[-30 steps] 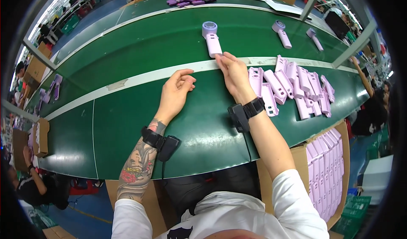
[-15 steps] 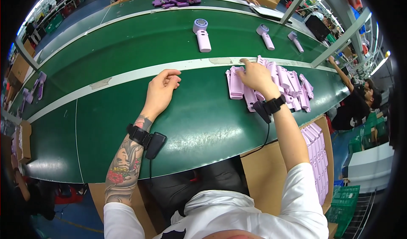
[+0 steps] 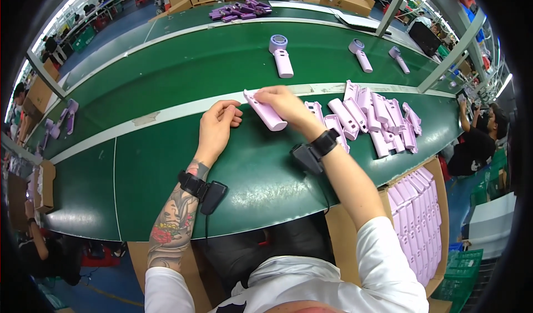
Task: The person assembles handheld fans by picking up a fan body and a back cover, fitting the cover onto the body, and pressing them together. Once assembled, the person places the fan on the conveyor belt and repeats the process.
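A pale pink fan-handle shell [image 3: 267, 114] hangs tilted above the green bench, pinched by my right hand [image 3: 280, 101] at its upper end. My left hand [image 3: 216, 125] rests at the bench's far rail, just left of the shell and apart from it. Its fingers curl loosely, and I see nothing in them. On the bench to the right lies a loose pile of similar pink shells [image 3: 380, 108], some with their hollow inside showing. Black straps with small boxes and cables circle both my wrists.
Assembled pink handheld fans [image 3: 282, 63] lie on the green conveyor [image 3: 211, 63] beyond the rail. Purple parts [image 3: 241, 10] are heaped across from me, by another person's hands. A carton [image 3: 441, 224] of stacked pink shells stands at my lower right. Metal posts frame both sides.
My right hand has left the pile and moved left, with a pink fan-handle shell in its grip. My left hand has hardly moved. The whole view has shifted slightly.
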{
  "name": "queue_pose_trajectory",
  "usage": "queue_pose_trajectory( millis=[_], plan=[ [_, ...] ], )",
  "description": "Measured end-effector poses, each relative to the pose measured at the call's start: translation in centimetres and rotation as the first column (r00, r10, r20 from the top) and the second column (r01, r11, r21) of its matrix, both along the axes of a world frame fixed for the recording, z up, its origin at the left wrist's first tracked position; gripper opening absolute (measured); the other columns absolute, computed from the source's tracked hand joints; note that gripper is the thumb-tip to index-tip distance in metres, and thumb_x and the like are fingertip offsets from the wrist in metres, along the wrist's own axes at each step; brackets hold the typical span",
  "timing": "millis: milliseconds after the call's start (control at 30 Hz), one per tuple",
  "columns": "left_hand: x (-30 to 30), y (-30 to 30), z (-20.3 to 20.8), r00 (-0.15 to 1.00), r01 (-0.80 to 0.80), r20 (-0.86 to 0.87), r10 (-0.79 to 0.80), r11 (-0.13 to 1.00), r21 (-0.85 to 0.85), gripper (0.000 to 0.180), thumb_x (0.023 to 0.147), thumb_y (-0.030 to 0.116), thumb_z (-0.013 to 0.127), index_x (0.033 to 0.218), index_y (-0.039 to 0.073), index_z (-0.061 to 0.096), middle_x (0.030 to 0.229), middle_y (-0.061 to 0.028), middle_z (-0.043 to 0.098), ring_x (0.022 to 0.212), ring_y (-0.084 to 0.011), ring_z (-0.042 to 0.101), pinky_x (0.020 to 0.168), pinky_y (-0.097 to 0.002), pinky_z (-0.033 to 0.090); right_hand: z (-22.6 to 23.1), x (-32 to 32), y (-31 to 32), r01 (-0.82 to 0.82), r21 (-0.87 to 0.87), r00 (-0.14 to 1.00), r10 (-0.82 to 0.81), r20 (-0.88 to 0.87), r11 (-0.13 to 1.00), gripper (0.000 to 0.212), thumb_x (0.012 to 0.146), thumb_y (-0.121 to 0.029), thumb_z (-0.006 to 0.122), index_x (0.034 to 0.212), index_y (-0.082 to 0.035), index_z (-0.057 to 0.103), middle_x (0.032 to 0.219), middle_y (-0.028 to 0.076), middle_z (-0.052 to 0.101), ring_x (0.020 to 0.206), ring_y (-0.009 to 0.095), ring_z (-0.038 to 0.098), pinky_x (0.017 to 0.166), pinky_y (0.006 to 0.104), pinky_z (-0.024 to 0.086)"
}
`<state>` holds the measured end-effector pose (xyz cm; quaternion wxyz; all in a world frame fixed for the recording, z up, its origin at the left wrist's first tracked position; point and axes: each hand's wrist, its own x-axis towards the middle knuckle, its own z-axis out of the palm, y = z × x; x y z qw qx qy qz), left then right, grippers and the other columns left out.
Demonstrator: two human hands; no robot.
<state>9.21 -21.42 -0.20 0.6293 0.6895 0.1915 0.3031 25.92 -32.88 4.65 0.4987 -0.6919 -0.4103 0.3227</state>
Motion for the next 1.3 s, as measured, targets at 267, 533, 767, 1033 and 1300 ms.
queue_pose_trajectory(
  millis=[267,533,767,1033,1300],
  plan=[
    [-1.5,1.1,1.4,0.973,-0.197,0.112,0.200,0.980,-0.039,0.028,0.106,0.020,0.049,0.111,-0.003,0.066,0.093,-0.0076,0.068,0.082,-0.0125,0.064,0.075,-0.0253,0.052,-4.0,-0.8,1.1,-0.018,0.120,0.999,0.023,-0.047,0.993,0.030,0.100,-0.027,0.057,0.103,0.000,0.069,0.083,0.000,0.065,0.076,0.005,0.055,0.067,0.0230,0.043],
    [-1.3,1.7,0.8,0.996,-0.084,-0.024,0.085,0.996,0.014,0.031,0.107,0.022,0.047,0.114,-0.003,0.065,0.097,-0.0079,0.068,0.086,-0.0133,0.065,0.081,-0.0267,0.053,-4.4,-2.0,1.3,0.151,0.250,0.988,-0.141,-0.057,0.956,0.034,0.103,-0.030,0.057,0.099,0.002,0.067,0.079,-0.003,0.060,0.072,0.005,0.049,0.066,0.0236,0.040],
    [-1.3,1.4,0.6,0.990,-0.007,-0.137,0.032,0.983,0.182,0.030,0.106,0.020,0.050,0.112,-0.004,0.067,0.096,-0.0074,0.070,0.087,-0.0134,0.064,0.084,-0.0297,0.053,-5.3,-1.9,1.4,0.072,0.211,0.996,-0.083,0.044,0.975,0.036,0.103,-0.032,0.056,0.091,0.001,0.065,0.075,-0.004,0.055,0.069,0.005,0.045,0.062,0.0256,0.038],
    [-1.1,0.6,0.8,0.990,-0.004,-0.134,0.040,0.966,0.260,0.025,0.101,0.019,0.059,0.108,-0.002,0.071,0.092,-0.0079,0.072,0.086,-0.0143,0.066,0.082,-0.0290,0.053,-4.5,-2.0,1.1,0.075,0.233,0.996,-0.083,0.025,0.970,0.034,0.104,-0.033,0.054,0.096,-0.001,0.063,0.073,-0.003,0.056,0.067,0.005,0.047,0.058,0.0237,0.038],
    [-1.6,0.9,0.8,0.991,0.002,-0.133,0.030,0.971,0.238,0.024,0.101,0.019,0.059,0.109,0.000,0.071,0.093,-0.0076,0.073,0.087,-0.0139,0.068,0.083,-0.0292,0.053,-3.3,-2.7,0.9,0.048,0.170,0.992,-0.028,-0.121,0.984,0.031,0.106,-0.032,0.047,0.113,-0.004,0.057,0.075,0.004,0.063,0.067,0.009,0.059,0.058,0.0244,0.048]
  ],
)
